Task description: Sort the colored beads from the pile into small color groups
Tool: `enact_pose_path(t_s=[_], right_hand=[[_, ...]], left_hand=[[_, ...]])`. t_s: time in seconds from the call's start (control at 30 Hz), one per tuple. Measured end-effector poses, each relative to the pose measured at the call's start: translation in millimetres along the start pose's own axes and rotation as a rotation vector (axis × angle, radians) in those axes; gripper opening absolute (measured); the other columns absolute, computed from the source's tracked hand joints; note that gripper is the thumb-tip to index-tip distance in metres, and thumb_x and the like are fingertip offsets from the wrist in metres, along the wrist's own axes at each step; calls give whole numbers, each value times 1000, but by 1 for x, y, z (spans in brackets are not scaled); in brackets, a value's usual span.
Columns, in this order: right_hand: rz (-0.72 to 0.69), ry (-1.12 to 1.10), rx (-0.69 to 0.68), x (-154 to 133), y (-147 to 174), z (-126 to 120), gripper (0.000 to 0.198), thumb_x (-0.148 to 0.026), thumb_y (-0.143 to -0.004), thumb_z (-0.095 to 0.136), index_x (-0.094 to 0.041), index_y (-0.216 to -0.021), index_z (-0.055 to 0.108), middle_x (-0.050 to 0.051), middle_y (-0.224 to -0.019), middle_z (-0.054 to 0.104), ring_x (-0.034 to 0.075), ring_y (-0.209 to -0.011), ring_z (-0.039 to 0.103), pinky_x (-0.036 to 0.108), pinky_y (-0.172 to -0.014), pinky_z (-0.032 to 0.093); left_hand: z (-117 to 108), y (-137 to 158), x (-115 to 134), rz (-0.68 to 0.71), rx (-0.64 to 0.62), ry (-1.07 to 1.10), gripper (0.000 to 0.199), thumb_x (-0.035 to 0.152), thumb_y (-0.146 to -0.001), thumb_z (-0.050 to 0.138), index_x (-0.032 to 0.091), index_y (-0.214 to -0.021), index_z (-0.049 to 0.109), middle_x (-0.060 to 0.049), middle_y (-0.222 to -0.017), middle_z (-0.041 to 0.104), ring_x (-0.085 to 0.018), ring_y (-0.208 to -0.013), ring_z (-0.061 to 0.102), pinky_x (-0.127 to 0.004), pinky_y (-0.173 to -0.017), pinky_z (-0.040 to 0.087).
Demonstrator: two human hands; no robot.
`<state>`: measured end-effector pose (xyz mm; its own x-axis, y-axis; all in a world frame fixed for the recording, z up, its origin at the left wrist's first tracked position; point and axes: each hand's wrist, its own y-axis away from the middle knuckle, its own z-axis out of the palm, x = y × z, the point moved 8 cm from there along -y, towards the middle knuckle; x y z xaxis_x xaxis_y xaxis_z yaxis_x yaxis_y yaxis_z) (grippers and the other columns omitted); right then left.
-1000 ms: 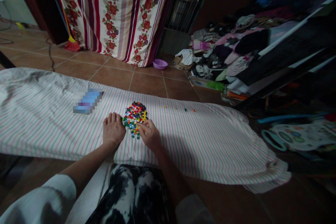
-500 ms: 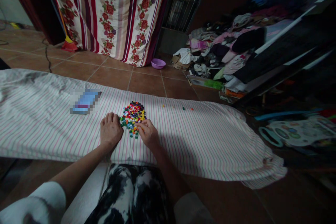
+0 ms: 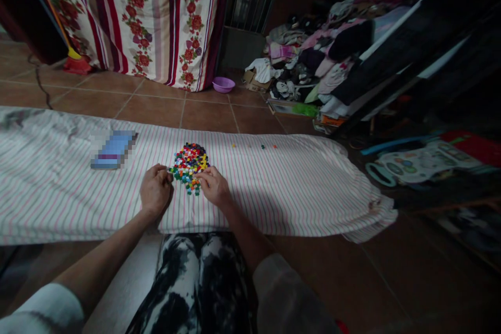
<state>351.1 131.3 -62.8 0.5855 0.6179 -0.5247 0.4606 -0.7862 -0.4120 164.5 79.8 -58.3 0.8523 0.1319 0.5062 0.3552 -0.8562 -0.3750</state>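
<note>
Pile (image 3: 190, 157): most coloured pieces, heaped on the desk (image 3: 305, 193) between the hands.
Loose pieces (image 3: 263, 146): only a few, lying apart near the far edge.
Left hand (image 3: 155, 189): curled beside the pile, contents hidden.
Right hand (image 3: 214, 186): fingertips narrow over the pile; cannot tell if holding.

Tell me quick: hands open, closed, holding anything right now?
Left hand: loosely curled by the pile; can't tell if it holds anything.
Right hand: seemingly pinched over the pile's near side; can't make out any piece held.

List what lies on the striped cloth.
On the cloth: a pile of coloured pieces, some loose pieces, a blurred blue item. Whatever the left hand and right hand cover is hidden.
</note>
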Motion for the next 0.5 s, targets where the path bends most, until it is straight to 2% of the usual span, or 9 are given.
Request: enact_pose_path(t_s=[0.1,0.3,0.37,0.43,0.5], right_hand=[[18,37,-12,1,0,2,27,-16,-88,50,-26,-102,72,3,-99,58,12,-87,59,23,-80,49],[24,74,-13,1,0,2,26,-17,-89,51,-27,-103,71,3,-101,59,13,-90,60,22,-79,49],[23,75,-14,0,0,2,26,-18,-89,50,-26,-103,71,3,-101,60,13,-88,60,22,-77,49],[21,75,-12,0,0,1,26,-18,-90,50,-27,-102,71,3,-100,60,13,-88,60,22,-77,49],[21,72,1,-1,0,0,25,-19,-90,50,-27,-101,71,3,-100,60,13,-88,60,22,-77,49]], left_hand=[[1,0,2,35,-26,28,21,17,-75,42,23,-69,62,-7,-105,64,-23,-117,51,-39,-102,43],[-7,-3,10,36,12,48,31,32,-86,36,20,-88,65,-10,-106,64,-25,-114,52,-42,-103,41],[-12,-5,17,-6,23,70,31,39,-85,39,20,-83,63,-11,-98,65,-26,-105,55,-43,-98,44],[-24,-6,25,-109,50,150,29,43,-82,43,20,-79,60,-9,-88,65,-24,-95,58,-43,-91,47],[-40,-2,40,-206,57,387,26,43,-81,46,20,-83,59,-4,-80,65,-19,-79,61,-37,-80,51]])
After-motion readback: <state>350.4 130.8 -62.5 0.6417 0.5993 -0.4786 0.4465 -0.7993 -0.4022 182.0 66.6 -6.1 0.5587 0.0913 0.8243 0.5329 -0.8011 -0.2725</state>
